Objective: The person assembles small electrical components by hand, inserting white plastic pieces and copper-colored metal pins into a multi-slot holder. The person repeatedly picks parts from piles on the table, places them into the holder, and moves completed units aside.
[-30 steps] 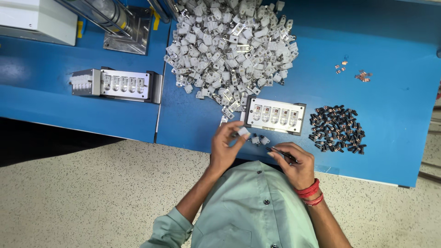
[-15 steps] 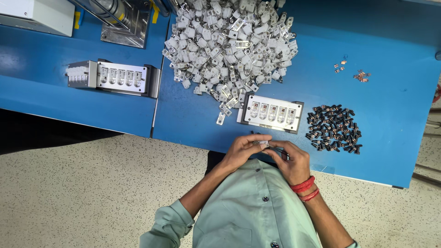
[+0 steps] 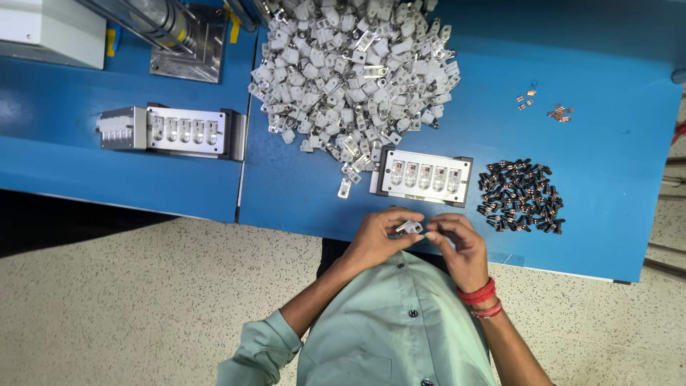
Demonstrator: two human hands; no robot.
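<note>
The left hand (image 3: 375, 236) is pinching a small white plastic piece (image 3: 409, 228) between its thumb and first finger, with the other fingers curled in. The right hand (image 3: 461, 246) is sitting just beside it, its fingertips pressed together at the end of the same piece, though it is too small to tell what they are pinching. Both hands are meeting in front of the person's chest, right at the near edge of the blue table (image 3: 607, 179), with the wrists bent inward and the elbows out. Red bands (image 3: 480, 300) are going around the right wrist, and a pale green sleeve (image 3: 261, 350) is covering the left arm. Just past the hands, a flat silver metal tray (image 3: 423, 173) with a row of little slots is lying on the table. A big heap of white plastic pieces (image 3: 357, 68) is lying behind it, lumpy and shiny. To the right of the tray a smaller pile of dark little parts (image 3: 520, 196) is sitting. A few tiny copper bits (image 3: 559, 112) are lying farther away. Another metal tray (image 3: 175, 131) is resting well off to the left.
</note>
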